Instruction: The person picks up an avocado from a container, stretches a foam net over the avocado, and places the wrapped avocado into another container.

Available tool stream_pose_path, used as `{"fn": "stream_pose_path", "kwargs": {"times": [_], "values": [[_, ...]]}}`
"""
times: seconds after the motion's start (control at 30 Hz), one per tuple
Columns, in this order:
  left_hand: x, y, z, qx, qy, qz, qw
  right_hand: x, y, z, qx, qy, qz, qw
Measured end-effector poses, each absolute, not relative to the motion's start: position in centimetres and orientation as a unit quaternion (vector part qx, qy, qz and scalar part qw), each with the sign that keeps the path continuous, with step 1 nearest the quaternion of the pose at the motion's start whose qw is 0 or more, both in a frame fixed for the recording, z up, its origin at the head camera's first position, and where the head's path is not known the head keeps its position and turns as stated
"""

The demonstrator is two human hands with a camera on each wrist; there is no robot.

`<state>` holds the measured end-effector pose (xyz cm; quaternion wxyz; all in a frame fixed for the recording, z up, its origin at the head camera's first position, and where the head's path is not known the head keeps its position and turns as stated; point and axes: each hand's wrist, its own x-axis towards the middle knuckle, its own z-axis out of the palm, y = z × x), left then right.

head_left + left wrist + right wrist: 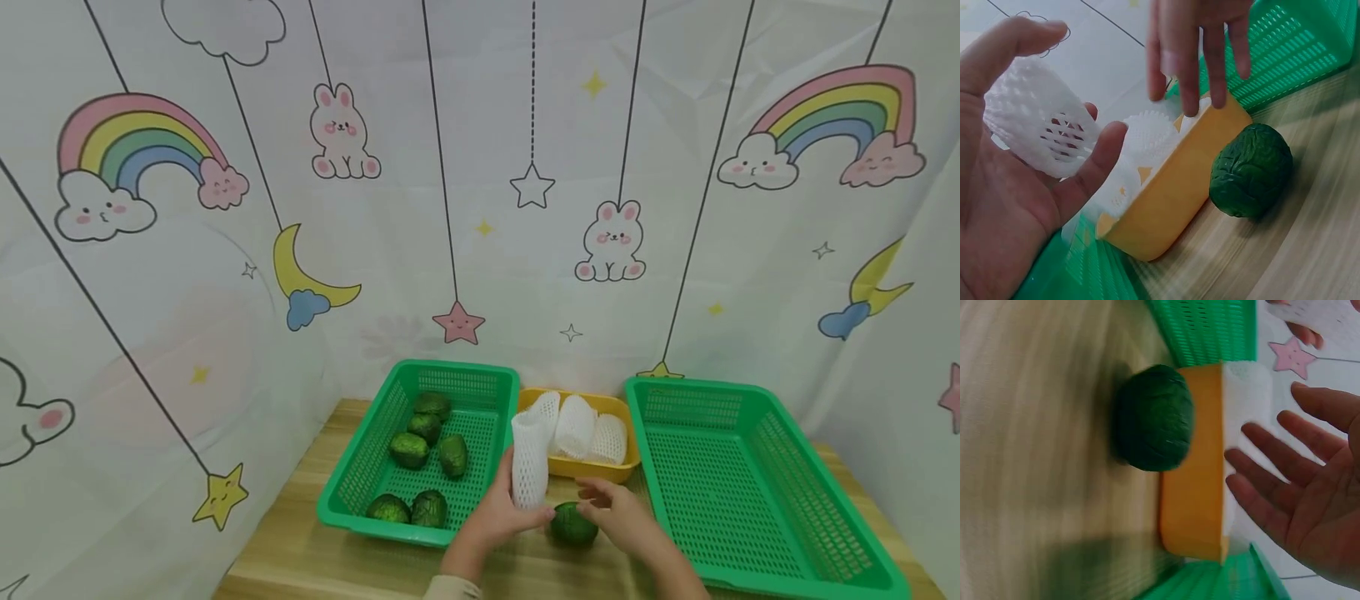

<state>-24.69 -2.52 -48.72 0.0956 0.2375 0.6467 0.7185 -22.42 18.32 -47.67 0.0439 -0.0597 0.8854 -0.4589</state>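
Observation:
My left hand [501, 510] holds a white foam net sleeve [530, 462] upright, its fingers curled round it; the left wrist view shows the mesh of the sleeve [1041, 119] against the palm. On the wooden table a dark green, wrinkled avocado [573, 525] lies between my two hands. My right hand [618, 517] hovers just right of it, over the table, with its fingers spread and nothing in them. In the right wrist view the palm of the right hand [1310, 481] faces the avocado [1155, 419], apart from it.
A green basket [352, 467] at left holds several avocados [453, 456]. Behind my hands, a yellow bin [600, 473] holds several white foam sleeves [576, 427]. Another green basket [750, 500] stands at right. A printed cloth [525, 275] hangs behind the table.

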Motion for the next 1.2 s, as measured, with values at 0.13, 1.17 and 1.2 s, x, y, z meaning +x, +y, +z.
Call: {"fn": "stream_pose_path", "kwargs": {"times": [0.13,1.17,1.2], "values": [[-24.8,-2.6,-49.0,0.230,0.657,0.714,0.076,-22.8,17.5,-49.5,-0.073,0.906,-0.414,0.044],[-24.7,-2.9,-49.3,0.233,0.625,0.737,0.109,-23.1,16.1,-46.6,-0.016,0.869,-0.486,-0.093],[-24.6,-2.8,-49.2,0.226,0.634,0.732,0.103,-23.1,16.3,-45.7,-0.017,0.859,-0.501,-0.103]]}}
